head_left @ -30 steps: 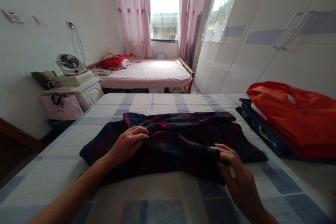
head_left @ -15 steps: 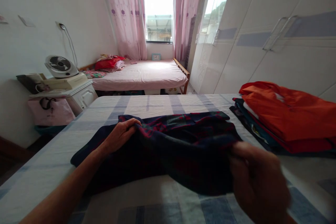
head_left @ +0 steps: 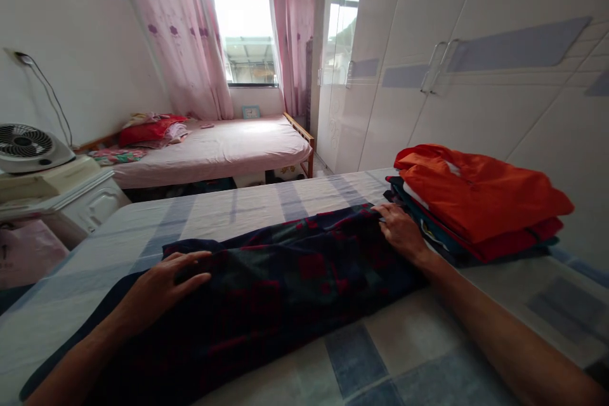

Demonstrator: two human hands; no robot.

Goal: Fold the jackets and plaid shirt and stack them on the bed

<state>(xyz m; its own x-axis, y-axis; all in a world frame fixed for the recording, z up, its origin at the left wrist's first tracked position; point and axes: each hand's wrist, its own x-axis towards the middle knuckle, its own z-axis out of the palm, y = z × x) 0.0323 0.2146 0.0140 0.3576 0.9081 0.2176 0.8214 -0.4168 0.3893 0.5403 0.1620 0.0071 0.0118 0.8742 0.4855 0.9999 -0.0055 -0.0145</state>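
Note:
A dark plaid garment [head_left: 285, 279], navy with red and green squares, lies folded lengthwise across the bed in front of me. Its exact kind cannot be made out. On its left part rests my left hand [head_left: 176, 279], thumb and fingers apart, touching the cloth. My right hand [head_left: 397, 228] lies at the far right corner of the garment, fingers stretched out over its edge. Just beyond that hand stands a stack of folded clothes, topped by an orange garment [head_left: 480, 193].
The bed's blue-and-white checked sheet [head_left: 352, 361] spreads under everything. Behind are a pink-covered bed [head_left: 223, 146] and a window with pink curtains [head_left: 181, 32]. A white wardrobe [head_left: 476, 101] lines the right. At left, a fan [head_left: 28, 146] sits above a white cabinet [head_left: 95, 209].
My right hand has moved from the garment's near right edge to its far right corner, releasing its grip. The lifted layer now lies flatter. My left hand has opened. The view has turned right.

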